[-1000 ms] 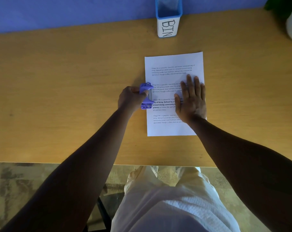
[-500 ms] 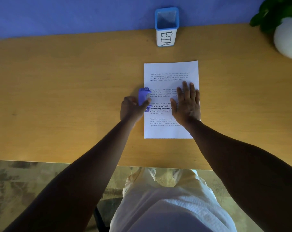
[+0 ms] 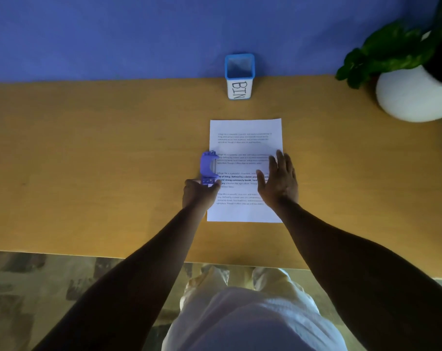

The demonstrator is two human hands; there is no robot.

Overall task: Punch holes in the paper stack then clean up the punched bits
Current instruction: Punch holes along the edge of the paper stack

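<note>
A white printed paper stack (image 3: 245, 138) lies flat in the middle of the wooden desk (image 3: 88, 160). A purple hole punch (image 3: 208, 167) sits on the stack's left edge, its jaws over the margin. My left hand (image 3: 199, 195) is at the punch's near end, fingers curled, touching its lower part. My right hand (image 3: 278, 182) rests flat on the right half of the paper with fingers spread. A blue-rimmed white cup marked BIN (image 3: 239, 77) stands at the back of the desk, beyond the paper. I see no punched bits on the desk.
A white round pot (image 3: 412, 97) with a green leafy plant (image 3: 392, 49) stands at the back right corner. A blue wall runs behind the desk. The desk's near edge crosses below my forearms, with patterned floor and my light trousers underneath.
My left hand has slid back from on top of the punch to its near end, uncovering most of it. My right hand shifted slightly right on the paper. The camera tilted up.
</note>
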